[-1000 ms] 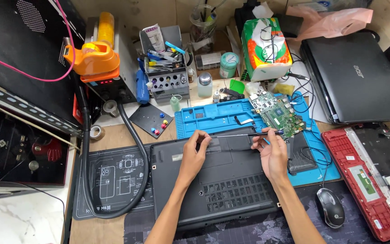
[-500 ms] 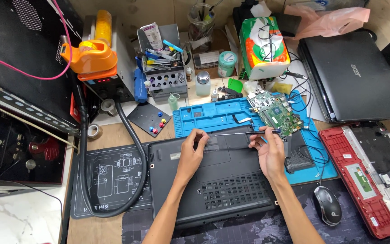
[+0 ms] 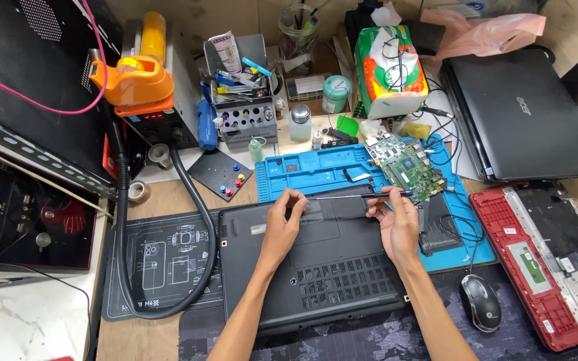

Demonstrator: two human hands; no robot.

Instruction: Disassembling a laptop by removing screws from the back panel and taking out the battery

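Observation:
A dark grey laptop lies bottom-up in front of me. My left hand and my right hand each pinch one end of a thin, long dark strip. They hold it level just over the laptop's far edge, the left hand at the strip's left end and the right hand at its right end. A blue work mat lies right behind the strip. A green circuit board rests on that mat, just beyond my right hand.
A black mouse sits at the right, next to a red laptop shell. A closed black laptop lies at the far right. A tool holder, tissue box and orange-topped device line the back; a black hose loops left.
Both hands stay at the laptop's far edge with the strip between them. The strip now looks thinner, as if turned edge-on and lifted slightly.

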